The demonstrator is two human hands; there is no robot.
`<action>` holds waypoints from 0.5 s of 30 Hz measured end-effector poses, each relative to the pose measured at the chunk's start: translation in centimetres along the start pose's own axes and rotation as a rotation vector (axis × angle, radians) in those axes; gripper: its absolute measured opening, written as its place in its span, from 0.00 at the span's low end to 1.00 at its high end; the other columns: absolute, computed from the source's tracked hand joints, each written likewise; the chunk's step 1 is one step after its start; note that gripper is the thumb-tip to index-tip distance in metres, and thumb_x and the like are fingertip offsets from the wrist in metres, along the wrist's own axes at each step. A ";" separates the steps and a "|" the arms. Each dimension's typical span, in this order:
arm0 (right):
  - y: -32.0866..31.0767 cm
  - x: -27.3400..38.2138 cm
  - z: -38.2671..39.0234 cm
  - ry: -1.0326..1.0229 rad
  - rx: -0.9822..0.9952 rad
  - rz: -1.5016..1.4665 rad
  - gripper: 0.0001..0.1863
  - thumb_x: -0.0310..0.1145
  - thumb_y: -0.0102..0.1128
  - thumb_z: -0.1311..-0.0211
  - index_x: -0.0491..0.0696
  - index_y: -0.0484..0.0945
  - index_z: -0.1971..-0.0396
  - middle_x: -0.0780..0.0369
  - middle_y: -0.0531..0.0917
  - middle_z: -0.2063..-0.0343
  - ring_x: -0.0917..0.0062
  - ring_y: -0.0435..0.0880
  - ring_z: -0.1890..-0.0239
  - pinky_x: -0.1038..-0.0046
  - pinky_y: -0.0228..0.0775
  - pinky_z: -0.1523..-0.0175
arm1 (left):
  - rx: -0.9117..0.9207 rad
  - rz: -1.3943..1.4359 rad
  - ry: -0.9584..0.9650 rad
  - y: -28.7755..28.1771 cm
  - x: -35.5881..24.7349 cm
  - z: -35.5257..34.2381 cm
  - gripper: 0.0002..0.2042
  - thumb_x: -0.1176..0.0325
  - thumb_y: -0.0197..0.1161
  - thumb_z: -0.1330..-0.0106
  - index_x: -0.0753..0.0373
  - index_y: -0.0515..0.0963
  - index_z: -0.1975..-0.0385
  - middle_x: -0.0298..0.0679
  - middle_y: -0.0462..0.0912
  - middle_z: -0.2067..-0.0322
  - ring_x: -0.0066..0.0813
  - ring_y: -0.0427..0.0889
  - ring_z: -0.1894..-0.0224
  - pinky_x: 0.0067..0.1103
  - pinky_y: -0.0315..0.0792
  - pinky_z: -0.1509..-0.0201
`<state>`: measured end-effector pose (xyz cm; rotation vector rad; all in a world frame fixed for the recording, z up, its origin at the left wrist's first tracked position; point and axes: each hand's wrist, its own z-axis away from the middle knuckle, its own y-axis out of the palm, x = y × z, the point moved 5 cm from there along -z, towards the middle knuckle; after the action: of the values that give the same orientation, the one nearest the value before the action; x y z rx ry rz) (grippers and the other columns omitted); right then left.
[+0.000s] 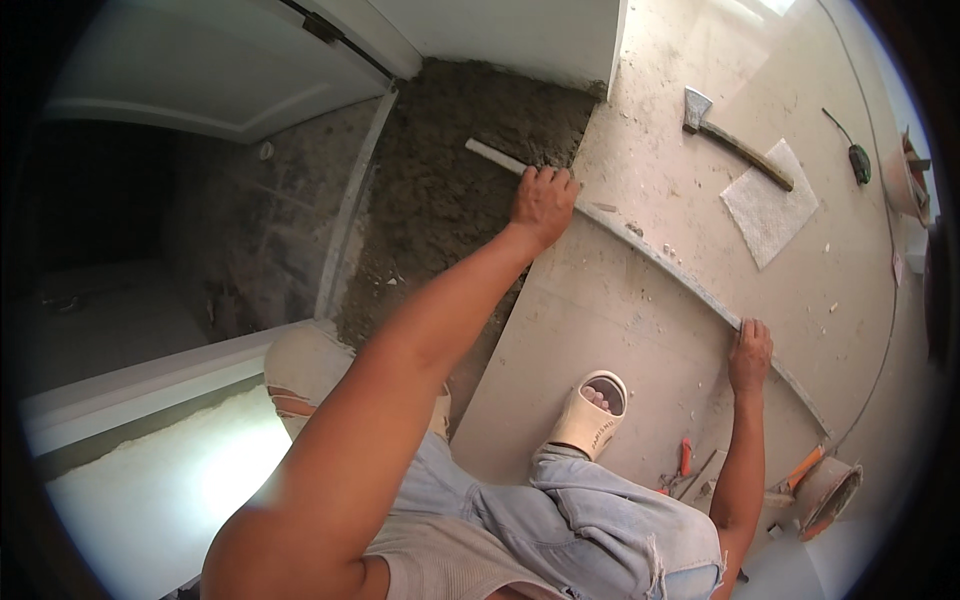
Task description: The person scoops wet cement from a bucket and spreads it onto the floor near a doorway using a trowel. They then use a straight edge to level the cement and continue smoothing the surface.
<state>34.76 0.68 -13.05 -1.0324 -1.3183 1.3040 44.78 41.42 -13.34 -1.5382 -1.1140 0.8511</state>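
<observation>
A long, narrow grey straightedge [665, 262] slants from the dark wet mortar bed [425, 170] at the upper left, across the beige floor tiles [545, 335], to the lower right. My left hand [545, 205] is closed over it from above, at the border between mortar and tile. Farther down the bar, to the right, the fingers of my right hand [752, 352] are wrapped round it. The bar's far-left end lies over the rough, lumpy mortar. Crumbs of mortar are scattered along the bar on the tiles.
A hatchet [745, 153] rests partly on a white square sheet [768, 212]. Beyond are a green-and-black hand tool [859, 165], a cable [885, 200] and a bucket [903, 185]. Red-handled pliers [686, 458] and another bucket [835, 497] sit lower right. A metal strip [355, 200] edges the mortar.
</observation>
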 end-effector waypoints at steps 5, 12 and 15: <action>0.9 -2.0 3.9 -0.116 0.074 -0.030 0.15 0.21 0.57 0.49 0.41 0.74 0.58 0.53 0.77 0.58 0.56 0.75 0.51 0.58 0.66 0.45 | 0.171 0.082 0.066 -2.6 -2.8 7.8 0.03 0.72 0.55 0.45 0.58 0.76 0.73 0.38 0.75 0.70 0.35 0.74 0.63 0.32 0.64 0.52; -0.1 -5.0 7.3 -0.005 0.008 -0.047 0.13 0.24 0.58 0.43 0.41 0.75 0.57 0.50 0.77 0.58 0.54 0.74 0.51 0.57 0.66 0.45 | 0.138 0.201 0.074 -5.4 -6.6 7.2 0.04 0.75 0.57 0.48 0.59 0.76 0.72 0.40 0.75 0.70 0.37 0.74 0.61 0.34 0.64 0.49; -0.7 -6.1 4.6 0.027 -0.127 -0.036 0.11 0.27 0.58 0.40 0.42 0.74 0.58 0.51 0.77 0.58 0.54 0.75 0.53 0.57 0.67 0.48 | -0.124 0.146 0.063 -4.2 -6.8 0.4 0.06 0.73 0.57 0.45 0.60 0.77 0.68 0.42 0.77 0.66 0.38 0.75 0.56 0.38 0.63 0.40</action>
<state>31.23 -6.12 -12.53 -1.1041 -1.4074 1.1882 41.26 35.41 -9.47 -1.7553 -1.0344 0.8376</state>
